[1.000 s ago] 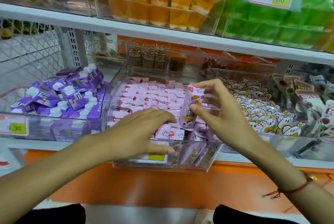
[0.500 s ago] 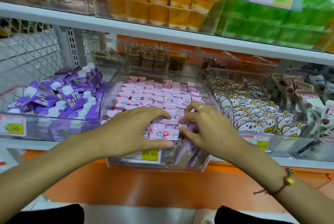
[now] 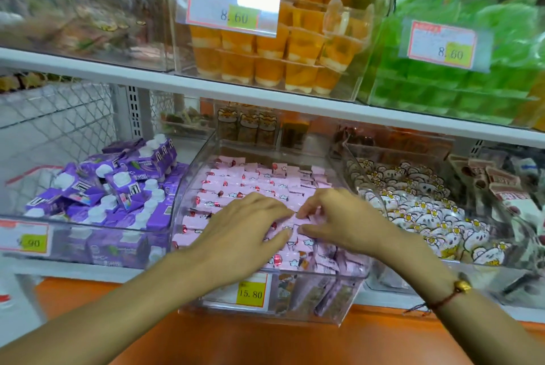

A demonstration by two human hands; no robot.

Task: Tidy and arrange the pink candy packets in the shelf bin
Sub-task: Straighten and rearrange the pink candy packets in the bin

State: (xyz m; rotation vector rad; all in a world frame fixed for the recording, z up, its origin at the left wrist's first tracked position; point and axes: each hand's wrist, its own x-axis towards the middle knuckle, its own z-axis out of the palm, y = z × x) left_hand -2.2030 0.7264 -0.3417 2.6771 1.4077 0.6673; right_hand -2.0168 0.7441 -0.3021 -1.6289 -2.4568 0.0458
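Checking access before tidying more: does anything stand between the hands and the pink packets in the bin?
Nothing visible does. The left hand and right hand already rest on the pink packets inside the open-topped clear bin.

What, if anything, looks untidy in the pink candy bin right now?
At the bin's front right corner, several pink packets stand on end or tilt, unlike the flat rows behind.

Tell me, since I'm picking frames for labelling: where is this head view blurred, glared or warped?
Head view: upper left shelf bin is smeared with blur; white glare washes the orange jelly price tag; wide-angle lens bends the shelf edge; both hands, left hand and right hand, and the pink candy packets stay fairly sharp.
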